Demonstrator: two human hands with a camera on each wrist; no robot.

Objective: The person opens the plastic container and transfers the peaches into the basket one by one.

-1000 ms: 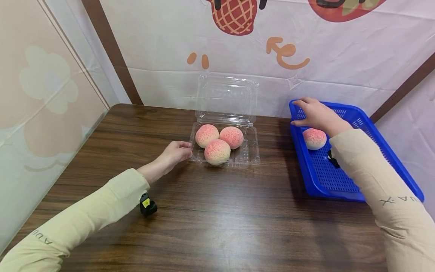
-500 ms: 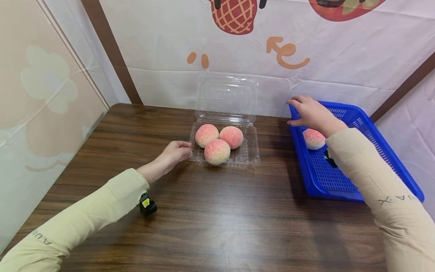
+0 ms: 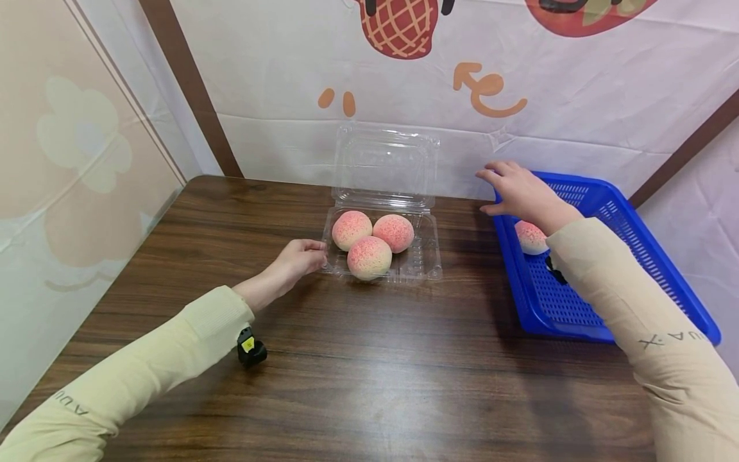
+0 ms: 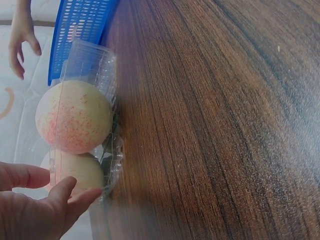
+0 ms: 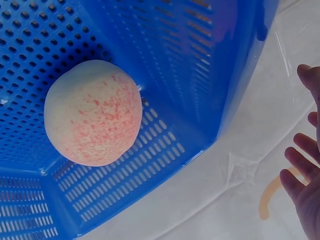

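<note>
Three pink-and-cream peaches [image 3: 369, 258] lie together in a clear plastic clamshell box [image 3: 424, 256], its lid [image 3: 385, 165] raised at the back. My left hand [image 3: 293, 262] is at the box's left side; in the left wrist view its thumb and fingers pinch the box's rim. Over the far left corner of the blue basket [image 3: 514, 289], my right hand [image 3: 528, 196] holds nothing, its fingers spread and bent loosely. One more peach [image 5: 93, 113] lies in that basket, partly hidden by the right wrist in the head view.
The dark wooden table [image 3: 369, 378] carries both containers. Directly behind stands a pale printed cloth wall [image 3: 277, 147], close to the raised lid and the basket. A small black wrist camera [image 3: 251, 346] hangs under the left cuff.
My right hand has drifted left over the basket, its fingers now beyond the left rim. The left hand, the box and the peaches have stayed in place.
</note>
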